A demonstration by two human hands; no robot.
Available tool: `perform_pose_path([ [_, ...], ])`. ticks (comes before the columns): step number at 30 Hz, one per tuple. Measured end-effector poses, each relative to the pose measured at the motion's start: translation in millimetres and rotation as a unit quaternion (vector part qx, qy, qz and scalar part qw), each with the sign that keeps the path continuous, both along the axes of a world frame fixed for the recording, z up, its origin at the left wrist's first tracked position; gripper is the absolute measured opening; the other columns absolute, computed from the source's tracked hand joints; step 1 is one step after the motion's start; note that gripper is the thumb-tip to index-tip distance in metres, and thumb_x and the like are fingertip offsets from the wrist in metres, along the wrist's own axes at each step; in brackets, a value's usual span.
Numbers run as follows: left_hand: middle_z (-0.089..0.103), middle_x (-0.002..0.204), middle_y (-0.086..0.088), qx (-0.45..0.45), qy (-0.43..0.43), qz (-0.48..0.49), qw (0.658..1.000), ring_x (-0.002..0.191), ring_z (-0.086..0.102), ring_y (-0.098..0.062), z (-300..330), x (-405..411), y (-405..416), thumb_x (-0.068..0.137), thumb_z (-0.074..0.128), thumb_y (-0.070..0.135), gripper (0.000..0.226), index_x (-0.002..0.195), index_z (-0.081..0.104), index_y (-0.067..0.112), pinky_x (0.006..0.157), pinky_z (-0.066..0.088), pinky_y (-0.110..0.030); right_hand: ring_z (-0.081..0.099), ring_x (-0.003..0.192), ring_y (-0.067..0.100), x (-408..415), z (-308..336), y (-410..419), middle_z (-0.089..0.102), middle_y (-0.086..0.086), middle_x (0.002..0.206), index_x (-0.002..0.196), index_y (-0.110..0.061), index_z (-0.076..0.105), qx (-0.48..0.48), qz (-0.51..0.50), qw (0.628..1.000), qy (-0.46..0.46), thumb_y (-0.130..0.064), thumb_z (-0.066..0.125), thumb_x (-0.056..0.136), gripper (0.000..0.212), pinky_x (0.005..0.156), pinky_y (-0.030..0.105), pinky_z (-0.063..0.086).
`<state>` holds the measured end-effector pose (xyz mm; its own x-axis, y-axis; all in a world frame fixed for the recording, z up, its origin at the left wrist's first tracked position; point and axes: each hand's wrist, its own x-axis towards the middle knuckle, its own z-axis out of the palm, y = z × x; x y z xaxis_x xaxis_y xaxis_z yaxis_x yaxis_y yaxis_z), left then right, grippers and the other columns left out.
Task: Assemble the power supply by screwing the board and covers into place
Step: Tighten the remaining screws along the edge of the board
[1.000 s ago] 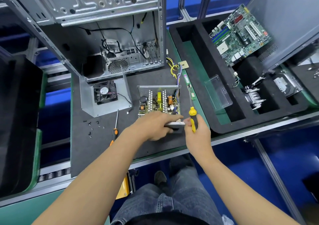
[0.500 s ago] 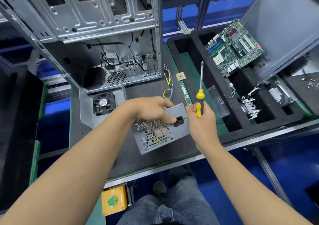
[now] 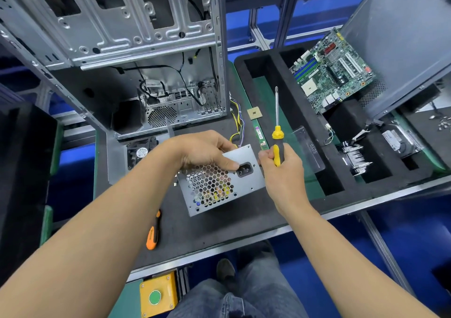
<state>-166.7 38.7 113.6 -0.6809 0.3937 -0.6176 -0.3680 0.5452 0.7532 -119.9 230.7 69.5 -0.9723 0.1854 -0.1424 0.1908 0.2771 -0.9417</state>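
Observation:
The grey power supply (image 3: 246, 186) is tipped up off the dark mat, its honeycomb-grille face and black mains socket turned toward me. My left hand (image 3: 202, 150) grips its top edge, thumb pressed beside the socket. My right hand (image 3: 283, 169) holds a yellow-and-black screwdriver (image 3: 277, 134) upright, tip pointing away from me, while its fingertips touch the supply's right edge. The supply's coloured wires (image 3: 238, 122) trail behind it. The board inside shows only through the grille.
An open computer case (image 3: 136, 49) stands behind the mat. A fan (image 3: 141, 150) on a metal cover lies left of the supply, an orange-handled screwdriver (image 3: 153, 231) near the front edge. A black foam tray (image 3: 275, 73) at the right holds a motherboard (image 3: 332, 71) and parts.
The power supply went from lying open-side up on the mat to tipped up with its grille face toward me. The screwdriver rose upright in my right hand.

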Motion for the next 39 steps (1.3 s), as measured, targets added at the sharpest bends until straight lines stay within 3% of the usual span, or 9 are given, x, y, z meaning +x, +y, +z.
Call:
perform_pose_path([
  [4,0.073,0.084,-0.003,0.01,-0.007,0.002,1.0,0.07,0.064,-0.014,-1,-4,-3,0.086,0.076,0.007,0.014,0.099,0.076,0.011,0.063,0.05,-0.021,0.038,0.057,0.007,-3,-1,-4,0.049,-0.009,0.063,0.072,-0.015,0.044,-0.011,-0.006,1.0,-0.008,-0.026,0.063,0.091,0.029,0.059,0.029,0.038],
  [7,0.073,0.082,-0.004,0.03,-0.04,0.006,0.999,0.067,0.064,-0.013,0,-5,-4,0.091,0.07,0.008,0.011,0.1,0.075,0.009,0.056,0.049,-0.019,0.056,0.062,-0.001,-5,1,-1,0.063,-0.017,0.068,0.075,-0.017,0.047,-0.049,-0.004,0.999,-0.02,-0.026,0.065,0.087,0.024,0.065,0.03,0.044],
  [10,0.068,0.099,-0.016,0.042,-0.07,-0.011,0.997,0.086,0.06,-0.026,-1,-7,-2,0.095,0.064,0.008,0.015,0.108,0.071,0.002,0.073,0.05,-0.03,0.074,0.084,0.011,-9,4,7,0.075,-0.001,0.083,0.085,-0.008,0.051,-0.107,0.023,0.994,-0.028,-0.015,0.065,0.089,0.015,0.083,0.041,0.055],
  [15,0.068,0.099,-0.014,0.057,-0.108,-0.007,0.992,0.086,0.062,-0.026,-2,-9,1,0.096,0.061,0.007,0.012,0.104,0.07,0.008,0.08,0.049,-0.035,0.074,0.077,0.014,-15,13,18,0.074,-0.003,0.084,0.091,0.0,0.056,-0.073,0.032,0.997,-0.009,-0.014,0.07,0.086,0.021,0.088,0.046,0.056],
  [19,0.073,0.088,-0.011,0.13,-0.166,0.103,0.972,0.072,0.069,-0.022,-8,-1,-1,0.097,0.059,0.005,0.015,0.1,0.072,0.012,0.071,0.058,-0.033,0.071,0.074,0.014,-20,19,20,0.073,-0.003,0.083,0.088,-0.004,0.06,-0.046,0.038,0.998,-0.006,-0.016,0.07,0.083,0.016,0.082,0.043,0.057],
  [29,0.073,0.095,-0.016,0.29,-0.196,0.315,0.882,0.08,0.068,-0.027,-23,36,30,0.101,0.051,0.007,0.018,0.108,0.068,0.01,0.079,0.057,-0.041,0.064,0.077,0.019,-46,35,24,0.069,0.003,0.081,0.082,-0.01,0.056,0.043,0.068,0.996,0.032,-0.024,0.068,0.081,0.019,0.078,0.049,0.053],
  [32,0.073,0.099,-0.017,0.296,-0.191,0.331,0.876,0.082,0.068,-0.029,-25,37,28,0.102,0.05,0.008,0.02,0.114,0.066,0.01,0.08,0.057,-0.043,0.064,0.08,0.015,-48,36,27,0.072,-0.006,0.084,0.077,-0.008,0.047,0.057,0.095,0.993,0.034,-0.022,0.069,0.084,0.027,0.078,0.041,0.052],
  [36,0.074,0.093,-0.016,0.296,-0.2,0.312,0.88,0.076,0.072,-0.026,-22,36,23,0.101,0.05,0.007,0.019,0.113,0.066,0.008,0.071,0.061,-0.038,0.054,0.065,-0.002,-46,34,26,0.069,-0.022,0.081,0.073,-0.013,0.044,0.104,0.143,0.983,0.04,-0.017,0.074,0.082,0.032,0.061,0.009,0.04],
  [39,0.074,0.094,-0.016,0.292,-0.196,0.305,0.885,0.079,0.071,-0.026,-22,33,22,0.099,0.051,0.004,0.019,0.111,0.066,0.006,0.076,0.059,-0.039,0.056,0.066,0.0,-46,38,22,0.066,-0.022,0.076,0.073,-0.023,0.049,0.143,0.172,0.972,0.075,-0.018,0.077,0.081,0.029,0.06,0.01,0.04],
])
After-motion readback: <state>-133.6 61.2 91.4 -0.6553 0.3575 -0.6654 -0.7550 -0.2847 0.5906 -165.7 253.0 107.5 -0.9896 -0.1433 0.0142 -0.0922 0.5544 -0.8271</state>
